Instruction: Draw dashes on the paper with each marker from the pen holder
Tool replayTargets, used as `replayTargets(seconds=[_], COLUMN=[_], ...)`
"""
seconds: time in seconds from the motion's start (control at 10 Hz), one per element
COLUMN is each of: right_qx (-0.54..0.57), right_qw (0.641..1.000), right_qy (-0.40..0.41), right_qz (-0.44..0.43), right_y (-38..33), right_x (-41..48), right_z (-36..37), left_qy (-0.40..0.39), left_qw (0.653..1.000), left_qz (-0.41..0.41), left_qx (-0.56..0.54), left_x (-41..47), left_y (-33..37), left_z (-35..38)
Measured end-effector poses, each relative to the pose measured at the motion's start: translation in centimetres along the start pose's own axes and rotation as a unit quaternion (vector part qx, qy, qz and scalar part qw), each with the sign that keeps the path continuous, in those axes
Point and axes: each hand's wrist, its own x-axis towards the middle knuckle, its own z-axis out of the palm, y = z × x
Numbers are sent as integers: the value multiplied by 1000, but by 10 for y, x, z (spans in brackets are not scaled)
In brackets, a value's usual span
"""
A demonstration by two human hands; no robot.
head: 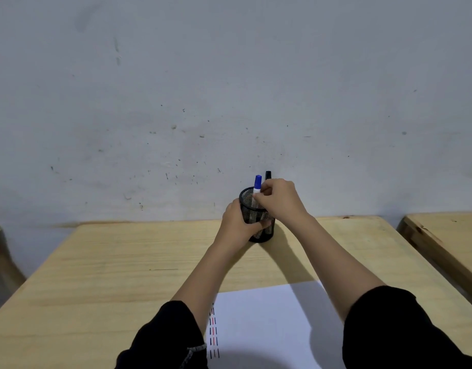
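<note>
Head view: a black mesh pen holder [257,217] stands upright on the wooden desk [123,275], near its far edge and close to the grey wall [229,75]. The left hand [237,222] wraps around the holder's near side, gripping it. The right hand [278,199] is at the rim, fingers pinched on the white barrel of the blue-capped marker [257,186], which stands partly inside the holder. A black-capped marker [268,174] rises just behind it, partly hidden by the right hand. White paper [269,328] lies flat at the near edge of the desk, between the forearms. Columns of black and red dashes [214,334] run along its left side. Both sleeves are black.
</note>
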Motion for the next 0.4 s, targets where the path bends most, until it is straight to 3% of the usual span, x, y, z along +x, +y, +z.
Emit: replayTargets(seconds=[0.4], right_qx=[-1], right_qw=[1000], right_qy=[28], right_qz=[-4], right_y=[-5], right_x=[-25], right_z=[-29], left_qy=[-46], left_qw=[996], left_qz=[9], left_qx=[75], left_x=[-16], left_y=[24], left_z=[-19])
